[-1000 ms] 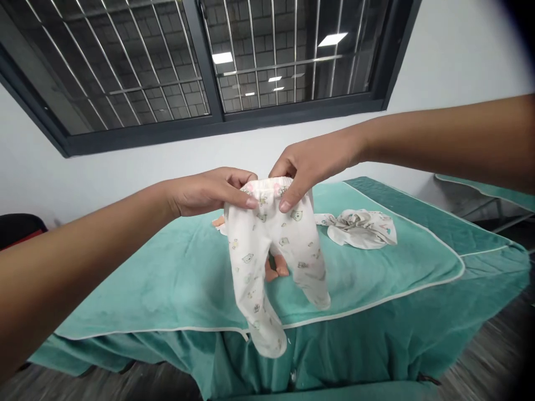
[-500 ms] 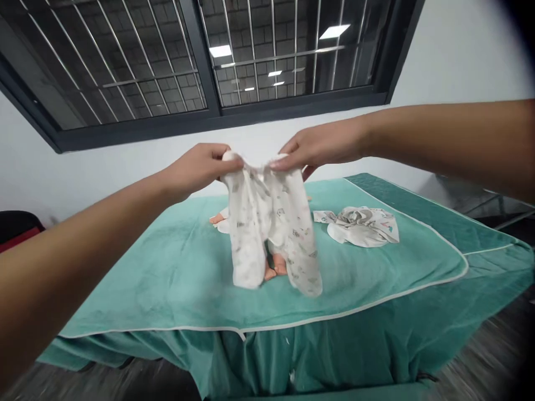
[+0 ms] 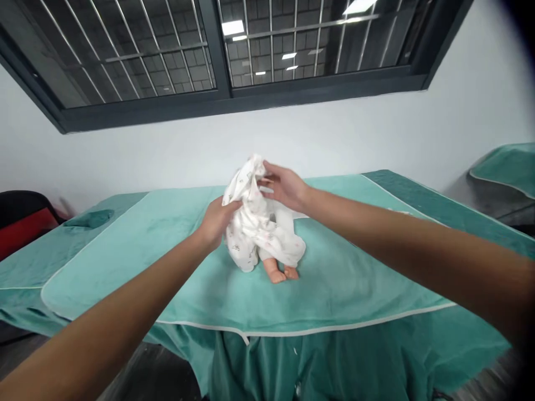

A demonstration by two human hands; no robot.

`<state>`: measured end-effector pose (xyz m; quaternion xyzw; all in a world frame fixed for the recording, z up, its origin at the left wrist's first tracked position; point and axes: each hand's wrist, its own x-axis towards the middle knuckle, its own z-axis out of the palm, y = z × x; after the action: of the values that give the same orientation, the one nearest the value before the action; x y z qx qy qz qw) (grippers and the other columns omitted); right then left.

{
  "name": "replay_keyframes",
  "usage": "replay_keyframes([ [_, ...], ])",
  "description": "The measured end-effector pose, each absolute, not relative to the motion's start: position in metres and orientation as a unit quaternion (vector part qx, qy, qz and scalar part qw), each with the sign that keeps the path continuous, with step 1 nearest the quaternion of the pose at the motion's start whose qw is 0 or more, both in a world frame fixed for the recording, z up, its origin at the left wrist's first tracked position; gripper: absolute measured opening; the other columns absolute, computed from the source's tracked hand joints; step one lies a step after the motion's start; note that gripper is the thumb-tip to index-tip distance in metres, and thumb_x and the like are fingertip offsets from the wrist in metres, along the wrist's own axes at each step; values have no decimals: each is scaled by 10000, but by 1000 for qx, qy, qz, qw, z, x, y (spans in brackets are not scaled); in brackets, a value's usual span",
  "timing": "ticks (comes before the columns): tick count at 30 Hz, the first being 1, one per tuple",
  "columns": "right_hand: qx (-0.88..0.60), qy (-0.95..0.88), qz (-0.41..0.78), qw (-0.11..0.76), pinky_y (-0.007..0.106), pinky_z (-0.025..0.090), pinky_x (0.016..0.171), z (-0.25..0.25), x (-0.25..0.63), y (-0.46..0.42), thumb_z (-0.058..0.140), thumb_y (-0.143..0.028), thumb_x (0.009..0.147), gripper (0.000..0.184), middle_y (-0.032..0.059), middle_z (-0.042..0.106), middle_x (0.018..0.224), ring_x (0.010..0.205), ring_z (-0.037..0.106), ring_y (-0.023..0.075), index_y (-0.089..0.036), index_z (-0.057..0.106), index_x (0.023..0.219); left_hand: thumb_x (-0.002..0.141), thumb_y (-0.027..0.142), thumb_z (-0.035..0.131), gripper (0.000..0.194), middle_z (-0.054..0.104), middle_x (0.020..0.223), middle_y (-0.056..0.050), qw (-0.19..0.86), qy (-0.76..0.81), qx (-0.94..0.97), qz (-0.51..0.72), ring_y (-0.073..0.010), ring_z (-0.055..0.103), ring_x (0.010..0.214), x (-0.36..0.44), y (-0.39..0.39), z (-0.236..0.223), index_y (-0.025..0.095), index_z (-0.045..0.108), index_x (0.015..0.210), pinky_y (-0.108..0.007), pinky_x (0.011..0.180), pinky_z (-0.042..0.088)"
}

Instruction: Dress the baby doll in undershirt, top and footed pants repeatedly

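Observation:
A pair of white printed baby pants is bunched up in front of me, its upper part raised to a peak. My left hand is closed on the left side of the cloth, thumb on top and the other fingers hidden by it. At the raised right edge, my right hand grips the fabric loosely with its fingertips, some fingers a little apart. Behind and below the pants lies a doll. Its bare feet point towards me, and most of its body is covered from view.
A light green blanket with white piping covers the table, over a darker green cloth. Beyond stand a white wall and a barred window. A black and red chair is at the left. More green cloth shows at the right.
The pants, held spread by the waist before, are now gathered into folds. My right hand has come lower and inward. My view has shifted, and my right arm hides most of the other printed garment.

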<state>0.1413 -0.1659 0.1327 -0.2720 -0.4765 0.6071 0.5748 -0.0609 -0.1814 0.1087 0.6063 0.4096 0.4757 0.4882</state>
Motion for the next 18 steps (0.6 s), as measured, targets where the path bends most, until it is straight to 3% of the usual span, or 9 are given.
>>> replay_keyframes([
  [4, -409, -491, 588, 496, 336, 550, 815, 72, 131, -140, 656, -458, 817, 293, 62, 658, 1125, 1009, 639, 190, -224, 613, 989, 669, 351, 710, 334, 743, 915, -76, 408, 525, 506, 550, -256, 686, 808, -103, -145, 80, 155, 685, 938, -337, 692, 534],
  [8, -470, -512, 495, 521, 378, 537, 902, 51, 131, -104, 687, -366, 775, 272, 88, 616, 1194, 1109, 611, 223, -217, 572, 971, 716, 403, 684, 314, 718, 929, -88, 402, 582, 613, 351, -288, 673, 862, -126, -119, 51, 164, 673, 918, -398, 761, 542],
  [11, -516, -517, 403, 551, 406, 454, 1027, 45, 148, -64, 677, -332, 763, 327, 96, 561, 1285, 1184, 556, 236, -225, 546, 1043, 789, 366, 629, 223, 661, 1025, -121, 193, 585, 743, 262, -319, 620, 1014, -118, -119, 37, 164, 651, 880, -478, 929, 488],
  [12, -552, -538, 325, 548, 412, 453, 1021, 42, 158, -49, 670, -357, 765, 360, 111, 569, 1278, 1165, 568, 247, -217, 551, 1075, 830, 303, 573, 199, 628, 1119, -137, 107, 562, 769, 285, -319, 578, 1111, -111, -121, 35, 164, 645, 952, -490, 998, 447],
  [14, -616, -567, 191, 512, 396, 457, 998, 31, 179, -21, 665, -405, 765, 476, 168, 537, 1324, 1170, 570, 270, -167, 547, 1160, 879, 221, 479, 304, 563, 1258, -150, 34, 523, 790, 318, -308, 504, 1228, -93, -127, 34, 166, 602, 1151, -492, 1062, 399],
  [16, -679, -574, 147, 433, 362, 457, 976, 20, 200, 3, 670, -462, 762, 620, 216, 512, 1369, 1174, 573, 282, -117, 521, 1256, 881, 224, 478, 368, 533, 1324, -159, 90, 490, 802, 330, -298, 476, 1275, -73, -131, 32, 157, 565, 1232, -468, 1091, 389],
  [18, -711, -576, 167, 367, 347, 467, 934, 10, 215, 21, 655, -530, 773, 722, 225, 569, 1321, 1126, 606, 289, -92, 491, 1323, 845, 360, 579, 377, 605, 1221, -152, 252, 521, 755, 309, -310, 576, 1149, -54, -133, 26, 175, 603, 1173, -460, 1007, 470],
])
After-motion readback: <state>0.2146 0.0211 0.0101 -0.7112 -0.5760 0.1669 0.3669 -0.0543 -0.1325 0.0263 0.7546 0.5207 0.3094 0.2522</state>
